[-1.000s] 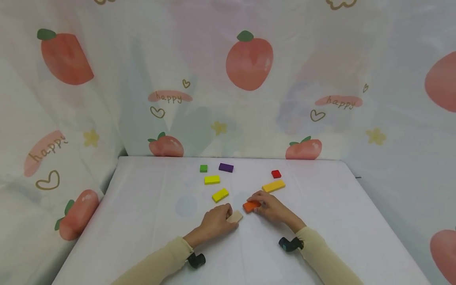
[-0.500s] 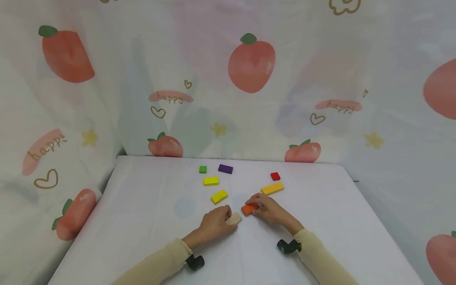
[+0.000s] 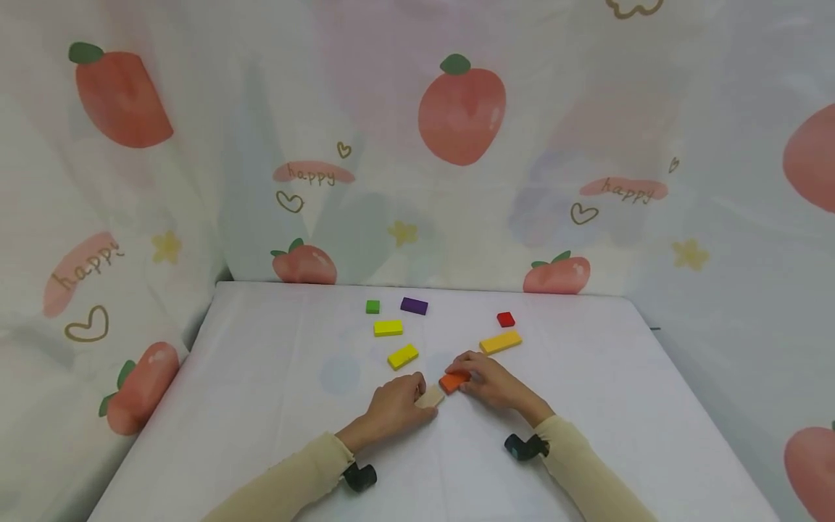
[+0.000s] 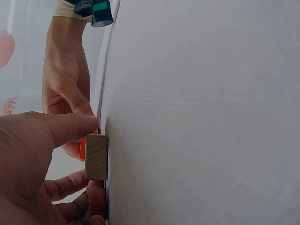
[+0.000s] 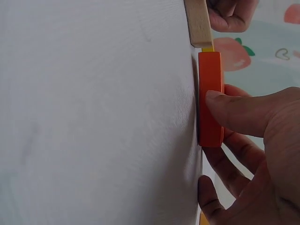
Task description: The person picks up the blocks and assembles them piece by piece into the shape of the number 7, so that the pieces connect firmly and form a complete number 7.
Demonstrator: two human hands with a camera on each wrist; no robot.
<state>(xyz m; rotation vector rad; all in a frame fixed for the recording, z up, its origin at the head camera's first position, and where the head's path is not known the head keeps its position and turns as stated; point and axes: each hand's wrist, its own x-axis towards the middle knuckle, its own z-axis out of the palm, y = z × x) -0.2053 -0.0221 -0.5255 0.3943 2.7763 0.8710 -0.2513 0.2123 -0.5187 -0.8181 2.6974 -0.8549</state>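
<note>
My left hand (image 3: 394,406) pinches a plain wooden block (image 3: 430,397) between thumb and fingers, low on the white table. In the left wrist view the end of the wooden block (image 4: 96,157) faces the camera, the thumb on its upper side. Just to the right, my right hand (image 3: 496,380) pinches an orange block (image 3: 451,382) with thumb and fingers. The right wrist view shows the thumb on the long face of the orange block (image 5: 210,101). The two blocks lie nearly end to end; whether they touch I cannot tell.
Beyond the hands lie two yellow blocks (image 3: 403,357), a green block (image 3: 372,307), a purple block (image 3: 414,306), an orange-yellow block (image 3: 500,342) and a red block (image 3: 505,319). A patterned curtain (image 3: 378,145) stands behind the white table (image 3: 261,362).
My right hand has shifted slightly left with the orange block, bringing it closer to the wooden one. The left hand keeps its hold in about the same place.
</note>
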